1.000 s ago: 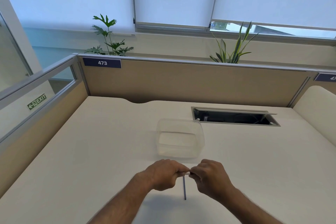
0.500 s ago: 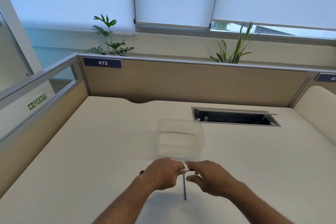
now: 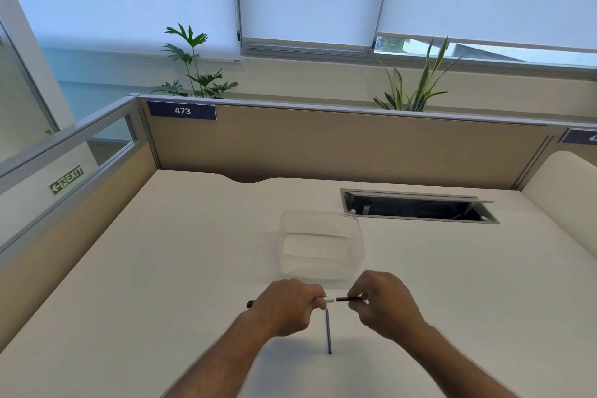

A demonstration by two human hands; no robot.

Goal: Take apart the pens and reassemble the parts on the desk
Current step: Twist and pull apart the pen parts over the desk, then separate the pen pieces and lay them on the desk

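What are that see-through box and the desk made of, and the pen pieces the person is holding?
The box looks like clear, glossy plastic: the desk shows through its walls. The desk seems a matte cream laminate, smooth and without glare. The white-tipped pen piece in the left hand and the dark piece in the right hand are probably plastic, too small to be sure.

A dark blue label point(image 3: 181, 111) is sitting at the left end of the back partition point(image 3: 339, 145), showing "473" in white numerals. A second blue label point(image 3: 580, 136) is showing at the far right on the next partition, cut by the frame edge, so only a "4" is reading clearly. A green sign point(image 3: 66, 179) is sticking to the glass side panel point(image 3: 38, 152) at left, reading "EXIT" with an arrow and a running figure.
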